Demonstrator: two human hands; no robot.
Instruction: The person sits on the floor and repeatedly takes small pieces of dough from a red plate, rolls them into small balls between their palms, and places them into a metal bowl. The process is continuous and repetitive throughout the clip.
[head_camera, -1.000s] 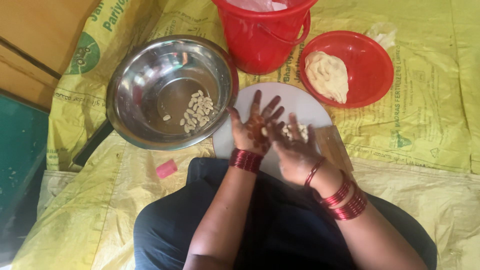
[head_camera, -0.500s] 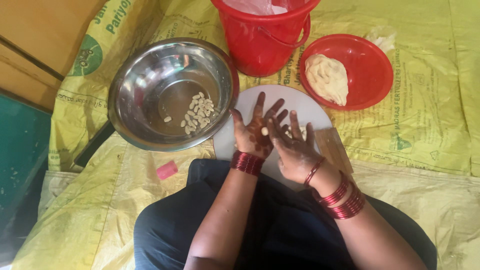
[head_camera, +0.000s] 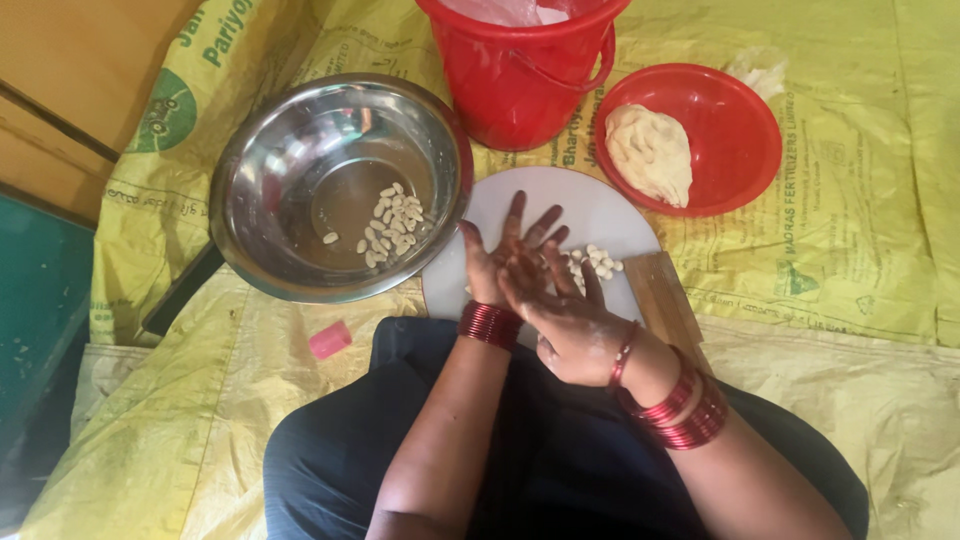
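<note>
A: What do the hands hold?

B: I see the left hand (head_camera: 505, 262) lying palm up over the round white board (head_camera: 590, 215), fingers spread; the right hand (head_camera: 570, 318) presses flat across it, fingers loose. Whether anything sits between the palms, I cannot tell.

A: And nearby?

B: Small dough pieces (head_camera: 592, 262) lie on the board just beside the fingertips; more lie in the steel bowl (head_camera: 290, 190). A dough lump (head_camera: 650, 152) rests in the red plate (head_camera: 740, 130).
</note>
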